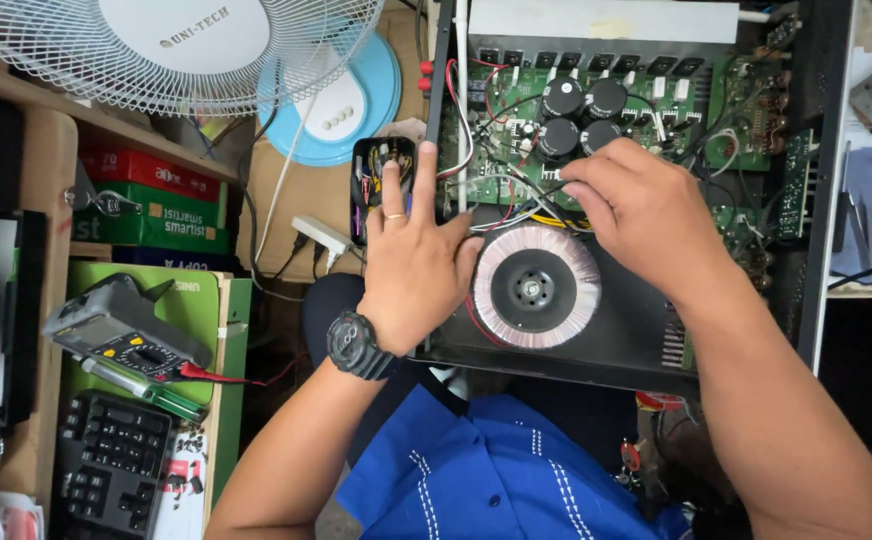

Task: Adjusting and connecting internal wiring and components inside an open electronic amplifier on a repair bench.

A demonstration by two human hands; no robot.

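Opened-up amplifier chassis (556, 345) sits on the person's lap. Left hand (411, 265) lies flat, fingers spread, on its left edge, probably bracing it. Right hand (636, 205) pinches the wire bundle (531, 205) above the round transformer (536, 287). Multimeter (121, 335) waits on the shelf at left.
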